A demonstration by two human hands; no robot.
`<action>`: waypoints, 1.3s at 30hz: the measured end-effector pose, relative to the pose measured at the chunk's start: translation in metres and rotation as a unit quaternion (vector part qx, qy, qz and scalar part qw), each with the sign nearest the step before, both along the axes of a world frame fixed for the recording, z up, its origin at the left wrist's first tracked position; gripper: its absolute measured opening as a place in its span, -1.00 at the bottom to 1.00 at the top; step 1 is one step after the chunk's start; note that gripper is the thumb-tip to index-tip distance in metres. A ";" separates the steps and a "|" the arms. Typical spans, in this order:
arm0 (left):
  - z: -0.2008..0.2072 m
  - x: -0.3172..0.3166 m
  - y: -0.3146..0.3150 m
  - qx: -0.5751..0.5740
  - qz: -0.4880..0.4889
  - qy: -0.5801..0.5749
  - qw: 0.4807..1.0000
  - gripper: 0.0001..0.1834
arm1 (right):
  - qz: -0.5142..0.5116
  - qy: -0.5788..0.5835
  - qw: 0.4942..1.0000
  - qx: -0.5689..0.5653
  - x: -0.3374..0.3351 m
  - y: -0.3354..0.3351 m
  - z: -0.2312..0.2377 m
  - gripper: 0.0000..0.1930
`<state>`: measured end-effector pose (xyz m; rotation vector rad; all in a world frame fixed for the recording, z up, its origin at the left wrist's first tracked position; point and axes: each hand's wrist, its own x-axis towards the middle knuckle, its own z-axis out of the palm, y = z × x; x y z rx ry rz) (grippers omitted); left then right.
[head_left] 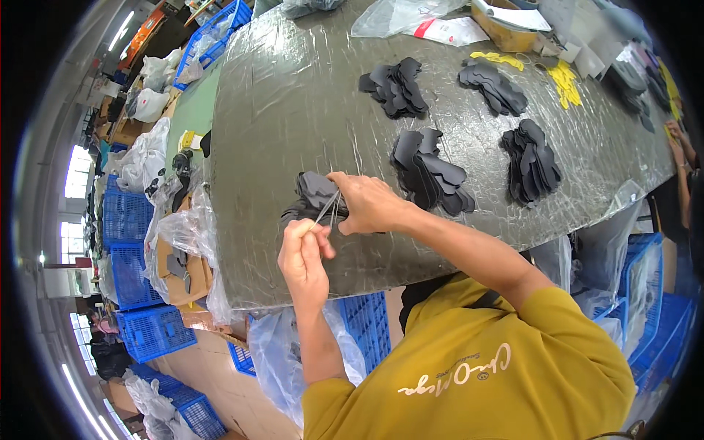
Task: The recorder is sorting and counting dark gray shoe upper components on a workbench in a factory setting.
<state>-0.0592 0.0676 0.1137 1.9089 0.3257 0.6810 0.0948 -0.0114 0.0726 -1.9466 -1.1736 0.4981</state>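
Observation:
My left hand [303,257] is closed, pinching one end of a thin pale band [329,207]. The band is stretched in taut strands toward my right hand [370,204]; whether it is rubber or string I cannot tell. Under both hands lies a stack of dark grey cut pieces [315,188] with wavy edges. My right hand curves over the stack's right side, thumb and fingers gripping it. Part of the stack is hidden behind my fingers. To the right sits another loose pile of the same dark pieces [431,172].
More dark piles [396,86] lie on the film-covered table [271,117]. Yellow strips [565,84], a plastic bag [400,16] and a yellowish bin [506,33] are at the far right. Blue crates [132,209] stand left. Another person's hands [680,143] show at the right edge.

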 end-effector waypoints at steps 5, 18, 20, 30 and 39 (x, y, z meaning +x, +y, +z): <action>0.011 -0.003 0.019 0.137 -0.011 0.015 0.990 -0.91 | 0.052 0.071 0.996 -0.033 0.009 -0.010 0.006 -0.14; -0.010 0.028 0.112 -0.005 0.053 0.034 0.998 -0.81 | 0.329 0.135 0.934 -0.037 -0.012 -0.036 0.019 -0.18; -0.024 0.022 0.115 -0.070 0.041 0.052 0.995 -0.69 | 0.368 0.209 0.906 -0.009 -0.006 -0.037 0.018 -0.24; -0.019 0.068 0.040 -0.042 -0.218 0.233 0.947 -0.83 | 0.565 0.080 0.805 -0.162 -0.059 -0.022 -0.011 -0.26; 0.035 0.022 0.022 -0.015 -0.023 0.063 0.998 -0.63 | 0.081 0.003 0.982 -0.171 0.011 -0.027 -0.008 -0.19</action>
